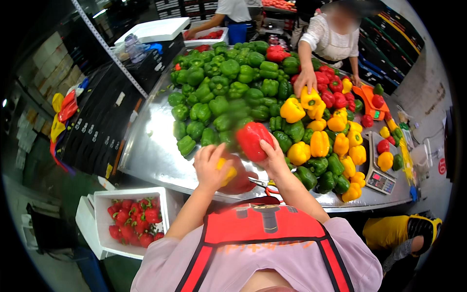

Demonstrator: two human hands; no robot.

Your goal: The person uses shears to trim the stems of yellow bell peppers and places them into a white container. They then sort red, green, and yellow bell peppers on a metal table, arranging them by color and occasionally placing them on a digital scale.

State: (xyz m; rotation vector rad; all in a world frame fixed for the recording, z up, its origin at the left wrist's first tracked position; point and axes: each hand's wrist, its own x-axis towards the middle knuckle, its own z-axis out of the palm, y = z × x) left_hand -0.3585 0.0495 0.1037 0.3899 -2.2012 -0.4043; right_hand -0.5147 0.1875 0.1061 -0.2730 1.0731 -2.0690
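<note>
My right hand (273, 157) is closed around a large red bell pepper (254, 141) above the near edge of a metal table (146, 153). In my left hand (211, 166) is a yellow bell pepper (227, 172), partly covered by the fingers. Below and between my hands lie a pair of scissors (268, 188) with red handles, beside a blurred reddish shape that I cannot make out. A big heap of green bell peppers (219, 106) spreads ahead of me. Yellow bell peppers (320, 143) mixed with green ones lie to the right, with red bell peppers (339, 100) behind.
A white foam box (127, 252) of red peppers stands low at left. Black crates (98, 109) line the left side. A digital scale (381, 180) and an orange scale (370, 102) stand at right. A co-worker's hand (306, 80) touches a yellow pepper across the table.
</note>
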